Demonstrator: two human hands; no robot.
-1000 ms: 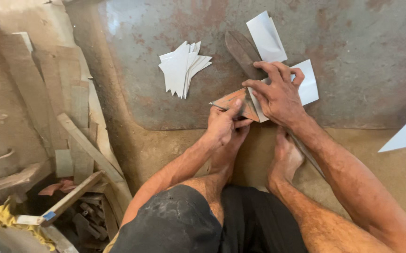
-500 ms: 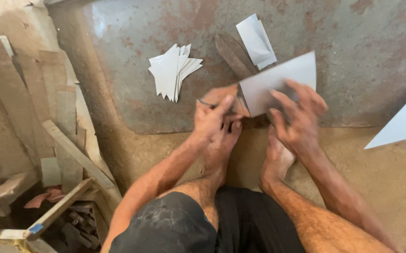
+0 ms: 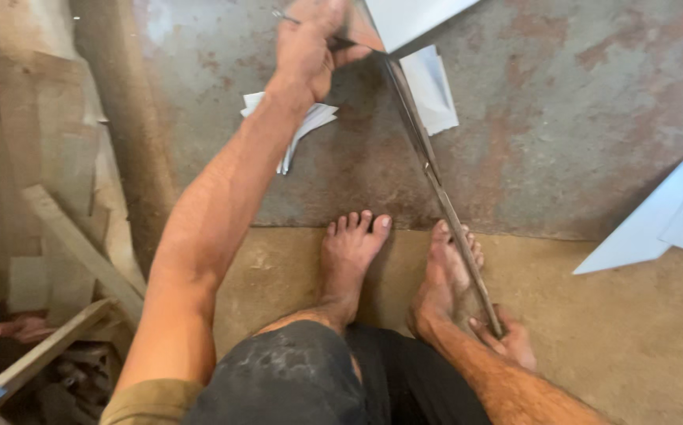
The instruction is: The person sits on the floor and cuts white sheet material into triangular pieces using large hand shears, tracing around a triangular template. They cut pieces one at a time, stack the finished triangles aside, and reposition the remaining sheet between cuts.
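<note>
Both hands moved since before: left hand (image 3: 310,43) grips thin tool, right hand (image 3: 507,338) grips shear handle (image 3: 467,267) low.

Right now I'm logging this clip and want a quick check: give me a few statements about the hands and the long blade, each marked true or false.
1. The left hand is raised near the top of the view, gripping a thin tool. True.
2. The right hand holds the lower end of the long metal blade. True.
3. The person wears shoes. False: both feet are bare.
4. The stack of white sheets lies on the wooden planks. False: it lies on the grey metal sheet.
</note>
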